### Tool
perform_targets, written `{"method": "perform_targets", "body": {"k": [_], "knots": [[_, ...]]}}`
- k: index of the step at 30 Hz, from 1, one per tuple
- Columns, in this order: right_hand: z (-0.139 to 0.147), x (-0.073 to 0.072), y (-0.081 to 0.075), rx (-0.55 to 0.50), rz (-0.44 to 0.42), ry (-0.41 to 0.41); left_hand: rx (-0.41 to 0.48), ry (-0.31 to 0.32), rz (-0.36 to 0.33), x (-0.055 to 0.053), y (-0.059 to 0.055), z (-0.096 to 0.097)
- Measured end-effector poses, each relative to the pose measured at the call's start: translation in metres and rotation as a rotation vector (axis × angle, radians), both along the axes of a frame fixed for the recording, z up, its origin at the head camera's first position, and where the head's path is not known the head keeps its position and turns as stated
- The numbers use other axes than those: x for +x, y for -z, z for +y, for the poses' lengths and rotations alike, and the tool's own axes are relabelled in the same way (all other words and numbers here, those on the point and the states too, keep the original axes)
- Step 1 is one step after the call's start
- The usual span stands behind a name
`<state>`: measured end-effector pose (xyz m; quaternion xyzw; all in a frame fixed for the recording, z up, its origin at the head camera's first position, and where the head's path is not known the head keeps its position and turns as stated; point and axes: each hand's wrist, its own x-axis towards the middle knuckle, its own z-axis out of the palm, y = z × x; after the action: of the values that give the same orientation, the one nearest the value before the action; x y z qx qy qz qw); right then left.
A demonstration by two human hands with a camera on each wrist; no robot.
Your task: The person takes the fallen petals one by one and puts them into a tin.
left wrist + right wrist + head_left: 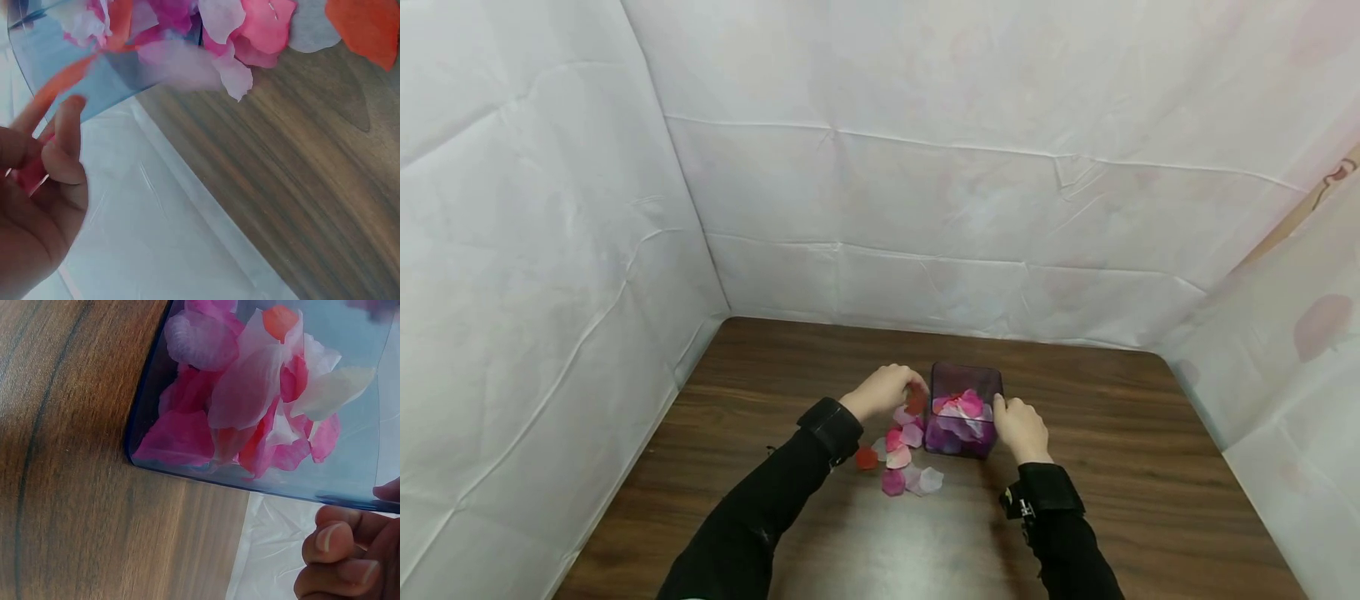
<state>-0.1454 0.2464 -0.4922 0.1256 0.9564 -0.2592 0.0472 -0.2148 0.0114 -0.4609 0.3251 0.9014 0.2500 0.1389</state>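
Note:
A translucent purple box (967,377) stands on the table, partly filled with pink, white, purple and orange flower petals (247,384). My left hand (887,390) is just left of the box. Its curled fingers hold an orange petal (65,76), and a red petal (30,174) shows inside the grasp. My right hand (1021,428) grips the box's right wall at the rim, thumb on the inner side and fingers outside. Beside the box, below the left hand, lies a loose group of petals (898,457), several of them overlapping.
The dark wood-grain table (1112,467) runs up to a white sheet (925,200) behind it. More white sheeting (550,292) closes off the left side, and a patterned sheet (1300,375) hangs at the right.

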Motion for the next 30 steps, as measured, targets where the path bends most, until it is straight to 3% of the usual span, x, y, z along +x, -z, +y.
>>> {"method": "perform_targets", "body": {"k": [2, 5, 10, 14, 17, 24, 28, 30], "knots": [[0.0, 0.0, -0.001, -0.001, 0.0, -0.002, -0.021, 0.03, -0.02, 0.0, 0.001, -0.001], [0.001, 0.001, -0.001, -0.001, -0.003, -0.002, -0.003, 0.041, 0.008, -0.001, 0.003, -0.001], [0.001, 0.001, -0.001, 0.006, -0.004, -0.002, 0.174, -0.002, 0.086, -0.004, -0.001, 0.01], [-0.002, 0.002, 0.0, 0.008, 0.009, -0.003, 0.263, 0.049, 0.094, -0.004, -0.006, 0.028], [-0.006, 0.002, 0.001, 0.002, 0.004, -0.008, 0.221, 0.115, 0.07, -0.002, -0.003, 0.039], [-0.009, 0.003, 0.002, 0.004, -0.023, 0.0, 0.017, 0.268, 0.018, 0.007, 0.002, 0.049], [-0.008, 0.002, 0.002, 0.013, -0.02, -0.003, 0.04, 0.333, 0.038, 0.008, -0.002, 0.048], [-0.007, 0.003, 0.002, 0.014, -0.02, -0.008, 0.083, 0.304, 0.102, 0.006, -0.001, 0.044]]}}
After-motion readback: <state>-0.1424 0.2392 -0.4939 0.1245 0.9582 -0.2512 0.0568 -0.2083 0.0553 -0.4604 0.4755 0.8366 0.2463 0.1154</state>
